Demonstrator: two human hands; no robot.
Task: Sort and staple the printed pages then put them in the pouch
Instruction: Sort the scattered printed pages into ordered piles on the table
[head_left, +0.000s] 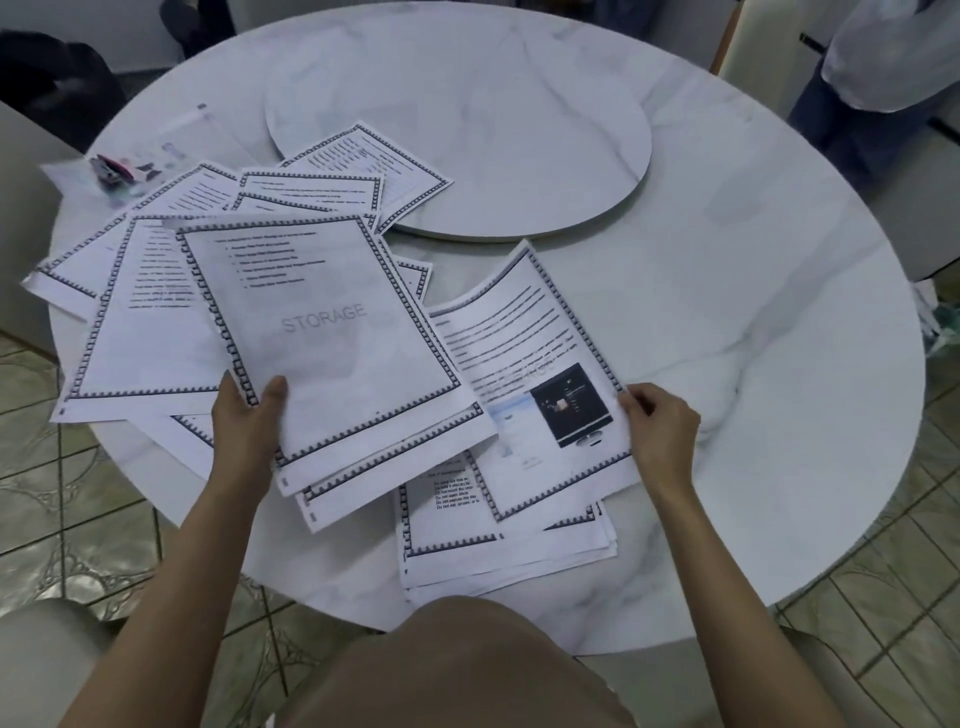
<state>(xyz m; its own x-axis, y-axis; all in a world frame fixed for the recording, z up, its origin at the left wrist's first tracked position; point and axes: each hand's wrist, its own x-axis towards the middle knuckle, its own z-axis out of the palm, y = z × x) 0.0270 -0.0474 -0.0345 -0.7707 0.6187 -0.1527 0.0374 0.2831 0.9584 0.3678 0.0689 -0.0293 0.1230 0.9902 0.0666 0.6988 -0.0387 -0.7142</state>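
Note:
Printed pages with dark patterned borders lie spread over the left half of a round white marble table (727, 312). My left hand (249, 415) grips a few pages by their lower left edge; the top one (332, 343) reads STORAGE. My right hand (660, 421) pinches the right edge of a curled page (524, 374) that carries text and a dark picture. Under both held sheets a stack of pages (509, 551) rests near the table's front edge. Several loose pages (156, 312) fan out to the left. A clear pouch (156, 150) with a small dark and pink item inside lies at the far left.
A raised round turntable (493, 119) sits in the table's middle, one page (384, 166) overlapping its edge. A person in a light top (893, 52) stands at the back right. Chairs (47, 654) surround the table on a tiled floor.

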